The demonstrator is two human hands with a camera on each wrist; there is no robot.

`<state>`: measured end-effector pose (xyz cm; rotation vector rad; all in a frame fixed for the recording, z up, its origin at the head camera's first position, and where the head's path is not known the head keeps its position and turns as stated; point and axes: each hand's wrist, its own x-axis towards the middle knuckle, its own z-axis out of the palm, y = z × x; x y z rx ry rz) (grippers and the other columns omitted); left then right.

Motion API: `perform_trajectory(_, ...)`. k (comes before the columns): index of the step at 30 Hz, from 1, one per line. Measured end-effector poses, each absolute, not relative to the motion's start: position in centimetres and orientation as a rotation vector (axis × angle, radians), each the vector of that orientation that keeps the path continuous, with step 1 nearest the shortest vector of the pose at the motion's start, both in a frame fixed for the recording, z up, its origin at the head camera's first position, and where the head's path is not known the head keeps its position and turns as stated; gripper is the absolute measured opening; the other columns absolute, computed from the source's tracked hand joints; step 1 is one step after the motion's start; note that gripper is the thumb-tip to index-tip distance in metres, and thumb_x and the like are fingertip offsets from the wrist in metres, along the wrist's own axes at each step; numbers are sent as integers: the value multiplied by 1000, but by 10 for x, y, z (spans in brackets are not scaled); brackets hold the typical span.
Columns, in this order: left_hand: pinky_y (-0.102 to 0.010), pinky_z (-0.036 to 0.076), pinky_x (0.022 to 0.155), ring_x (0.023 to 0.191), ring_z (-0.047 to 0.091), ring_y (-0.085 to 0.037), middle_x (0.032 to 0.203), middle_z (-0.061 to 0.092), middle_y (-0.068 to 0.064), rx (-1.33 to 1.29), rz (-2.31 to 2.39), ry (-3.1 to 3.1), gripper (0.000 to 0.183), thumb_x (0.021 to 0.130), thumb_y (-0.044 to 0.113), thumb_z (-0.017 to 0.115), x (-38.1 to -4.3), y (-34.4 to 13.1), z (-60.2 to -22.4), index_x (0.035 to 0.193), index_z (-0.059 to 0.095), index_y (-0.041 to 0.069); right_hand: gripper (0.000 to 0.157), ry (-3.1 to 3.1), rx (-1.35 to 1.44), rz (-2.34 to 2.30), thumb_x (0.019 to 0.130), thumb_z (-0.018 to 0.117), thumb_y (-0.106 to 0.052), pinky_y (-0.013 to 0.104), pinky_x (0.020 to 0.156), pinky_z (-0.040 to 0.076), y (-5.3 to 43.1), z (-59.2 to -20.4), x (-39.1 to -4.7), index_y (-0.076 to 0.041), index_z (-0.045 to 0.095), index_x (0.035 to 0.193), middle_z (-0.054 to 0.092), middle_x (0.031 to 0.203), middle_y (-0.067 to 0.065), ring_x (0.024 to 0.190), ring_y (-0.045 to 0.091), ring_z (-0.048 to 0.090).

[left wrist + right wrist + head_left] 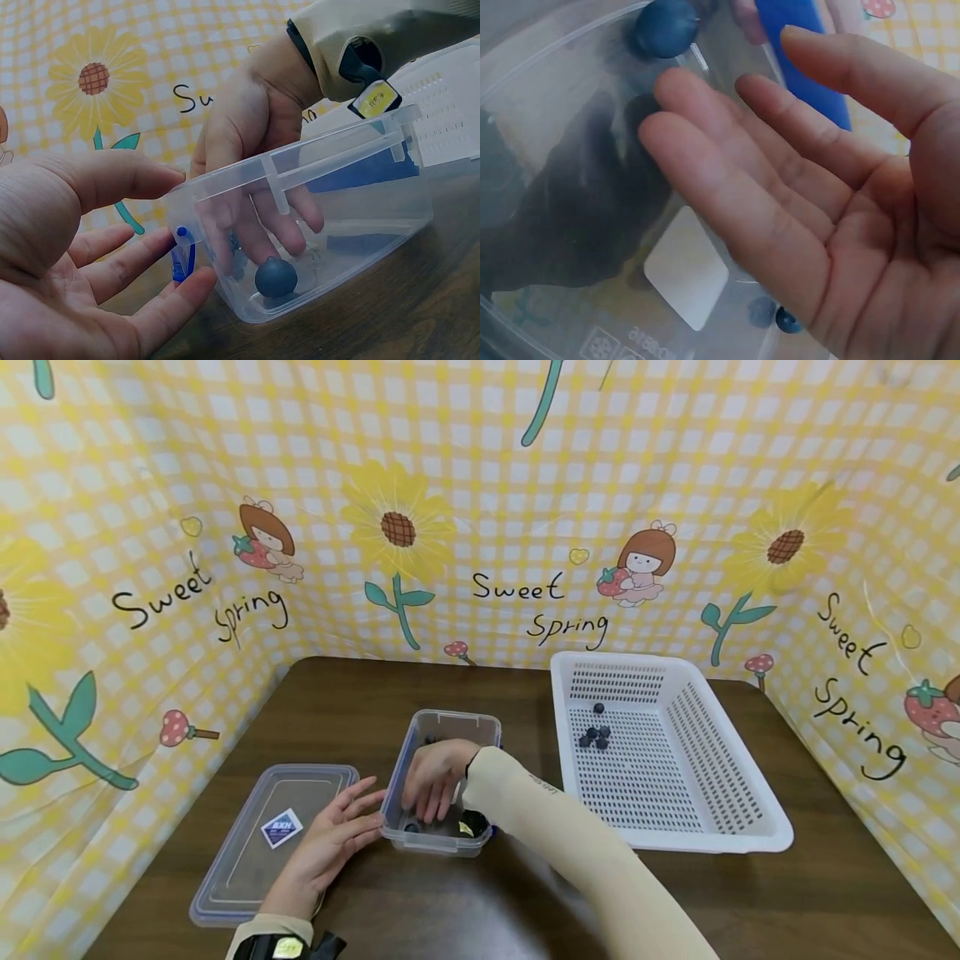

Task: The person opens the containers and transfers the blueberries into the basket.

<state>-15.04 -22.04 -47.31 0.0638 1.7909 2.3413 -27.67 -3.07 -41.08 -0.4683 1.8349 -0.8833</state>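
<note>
A clear plastic container (450, 841) with blue side clips stands on the table. My right hand (435, 777) reaches down inside it, fingers extended and nothing in the palm in the right wrist view. Near its fingertips a blueberry (276, 277) lies on the container floor. Another blueberry (787, 320) shows farther along the bottom in the right wrist view. My left hand (341, 835) touches the container's left side, its thumb at the rim corner and its fingers loosely extended beside a blue clip (182, 255).
A clear lid (247, 860) with a diamond-shaped sticker (282, 828) lies flat at the left. To the right stands a white perforated basket (720, 841) with several blueberries (593, 732) toward its left side. A patterned yellow cloth (487, 527) hangs behind the table.
</note>
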Motion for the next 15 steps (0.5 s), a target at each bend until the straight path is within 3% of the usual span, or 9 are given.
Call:
perform_trajectory(4,-30,53,87,106,63,-16,129,58,-6,49,2347,1788,64,94,-8,59,-150,-221,-472,150,30,3,7,1801,-449,-853,90,69,-4,40,64,60,-36,-419,-279,2,72,88,71,84,25,69,29,71)
perform_trajectory(15,-30,53,87,107,63,-16,125,61,-1,69,2359,1774,56,94,-8,59,-151,-221,-475,143,43,14,6,1742,-407,-864,90,67,3,40,65,60,-41,-424,-276,6,72,86,69,76,22,64,26,69)
